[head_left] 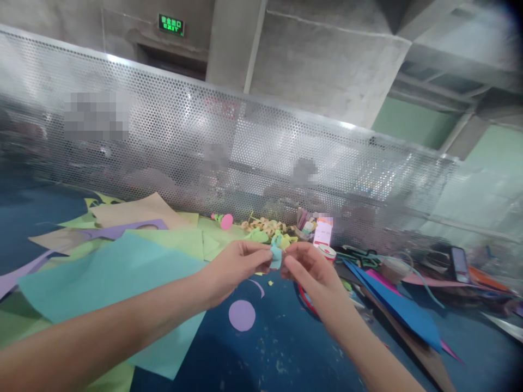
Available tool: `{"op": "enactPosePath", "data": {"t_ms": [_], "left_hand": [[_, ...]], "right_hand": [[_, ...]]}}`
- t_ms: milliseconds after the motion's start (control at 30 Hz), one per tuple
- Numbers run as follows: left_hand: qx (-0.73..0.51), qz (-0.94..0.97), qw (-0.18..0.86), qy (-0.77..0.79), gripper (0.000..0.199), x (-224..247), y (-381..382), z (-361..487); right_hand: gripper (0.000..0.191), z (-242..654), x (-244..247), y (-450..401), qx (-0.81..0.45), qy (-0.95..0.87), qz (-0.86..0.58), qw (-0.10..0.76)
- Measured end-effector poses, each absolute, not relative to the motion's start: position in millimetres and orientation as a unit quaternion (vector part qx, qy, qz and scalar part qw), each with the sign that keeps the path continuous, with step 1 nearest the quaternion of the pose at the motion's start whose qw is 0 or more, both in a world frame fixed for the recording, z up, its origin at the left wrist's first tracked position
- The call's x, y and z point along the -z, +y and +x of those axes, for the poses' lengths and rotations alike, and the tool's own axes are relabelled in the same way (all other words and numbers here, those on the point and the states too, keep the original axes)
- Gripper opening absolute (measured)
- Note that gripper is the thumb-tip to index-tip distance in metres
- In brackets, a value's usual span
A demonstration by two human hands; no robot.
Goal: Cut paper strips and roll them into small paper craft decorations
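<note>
My left hand (241,265) pinches a small light blue paper piece (277,257) between thumb and fingers. Close to the piece's right edge is my right hand (308,267), its fingers curled together; whether they grip the edge is too small to tell. Beneath the hands, a purple paper circle (242,316) lies flat on the dark blue table (261,359), with a thin purple strip (258,288) above it. My left forearm passes over a large light blue sheet (110,277).
Green, tan and purple sheets spread at left. Curled paper pieces (265,225), a pink disc (226,221), a lit phone (323,231) and a round tape roll (327,252) sit behind my hands. Blue sheets (400,310) and another phone (460,264) lie right. A perforated metal screen (183,130) stands behind.
</note>
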State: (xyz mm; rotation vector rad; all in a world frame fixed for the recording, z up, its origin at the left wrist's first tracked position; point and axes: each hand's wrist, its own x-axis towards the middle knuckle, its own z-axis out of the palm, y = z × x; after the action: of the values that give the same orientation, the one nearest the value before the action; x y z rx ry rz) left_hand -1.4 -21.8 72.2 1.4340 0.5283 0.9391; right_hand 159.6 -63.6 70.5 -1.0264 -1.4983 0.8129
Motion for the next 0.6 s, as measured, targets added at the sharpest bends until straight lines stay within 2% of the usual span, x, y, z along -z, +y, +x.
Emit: {"op": "enactPosePath", "data": {"t_ms": [167, 433, 533, 600], "left_hand": [[-0.418, 0.64, 0.594, 0.252, 0.014, -67.7, -19.8, -2.9], [-0.401, 0.654, 0.582, 0.272, 0.012, -67.4, -16.1, -3.2], [-0.399, 0.638, 0.6, 0.272, 0.012, -63.1, -11.5, -2.3], [-0.401, 0.615, 0.618, 0.281, 0.012, -59.9, -6.8, -1.8]], "right_hand": [[0.026, 156.2, -72.6, -66.2, -0.337, -0.638, -0.444, 0.531], [0.016, 163.9, -71.8, -62.3, -0.344, -0.672, -0.454, 0.473], [0.018, 179.9, -71.1, -53.4, -0.34, -0.699, -0.478, 0.41], [0.022, 196.7, -67.4, -45.0, -0.253, -0.726, -0.554, 0.318]]}}
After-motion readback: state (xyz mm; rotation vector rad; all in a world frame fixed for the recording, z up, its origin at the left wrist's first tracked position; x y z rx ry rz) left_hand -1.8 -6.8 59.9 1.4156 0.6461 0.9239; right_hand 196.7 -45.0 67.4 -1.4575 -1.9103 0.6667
